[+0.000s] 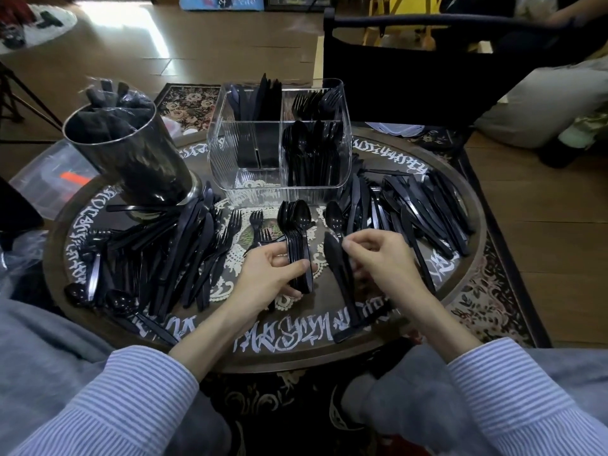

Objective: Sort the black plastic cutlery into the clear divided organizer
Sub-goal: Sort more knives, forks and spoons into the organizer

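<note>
Left hand (268, 274): fingers clamped round a nested bundle of black plastic spoons (297, 238), bowls toward 12 o'clock; right hand (378, 258), at 3 o'clock of it, fingers pinched together on one black plastic spoon (335, 216). Round dark lettered worktop (296, 340): loose black plastic cutlery heaps at 9 o'clock (171, 258) and 2 o'clock (418, 212). Clear ribbed divided organizer (279, 143) at 12 o'clock, knives, forks and spoons upright in three compartments, near-left one bare.

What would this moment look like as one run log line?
left hand: holds spoon stack | right hand: pinches a spoon | organizer: knives rear-left, forks rear-right, spoons front-right, front-left empty
</note>
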